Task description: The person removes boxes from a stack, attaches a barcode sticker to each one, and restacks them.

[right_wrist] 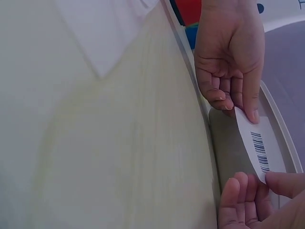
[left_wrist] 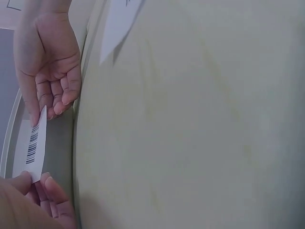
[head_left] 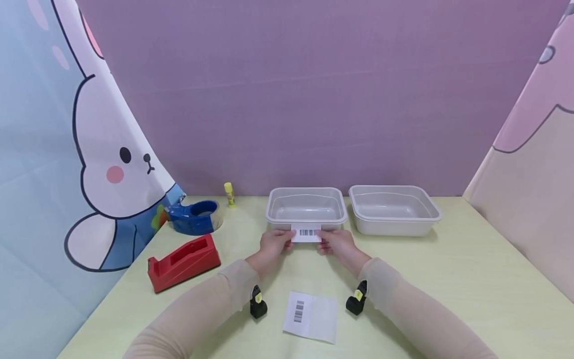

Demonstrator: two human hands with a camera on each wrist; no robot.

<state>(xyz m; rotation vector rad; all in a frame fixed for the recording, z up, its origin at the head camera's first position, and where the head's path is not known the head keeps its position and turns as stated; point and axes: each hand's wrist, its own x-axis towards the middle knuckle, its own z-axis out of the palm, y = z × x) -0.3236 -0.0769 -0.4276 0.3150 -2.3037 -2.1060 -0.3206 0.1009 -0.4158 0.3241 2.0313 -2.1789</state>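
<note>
A white barcode label (head_left: 307, 233) is stretched between both hands at the front of the left plastic container (head_left: 307, 219). My left hand (head_left: 274, 242) pinches the label's left end between thumb and fingers, and my right hand (head_left: 338, 244) pinches its right end. In the left wrist view the label (left_wrist: 34, 148) stands close to the container's wall; whether it touches is hard to tell. The right wrist view shows the label (right_wrist: 255, 145) bowed slightly, its barcode facing up toward the thumbs.
A second container (head_left: 394, 227) stands to the right. A sheet with another barcode (head_left: 314, 319) lies between the forearms. On the left are a red tape dispenser (head_left: 186, 262), a blue tape dispenser (head_left: 190, 222) and a yellow glue stick (head_left: 229, 194). A purple backdrop (head_left: 291, 99) rises behind.
</note>
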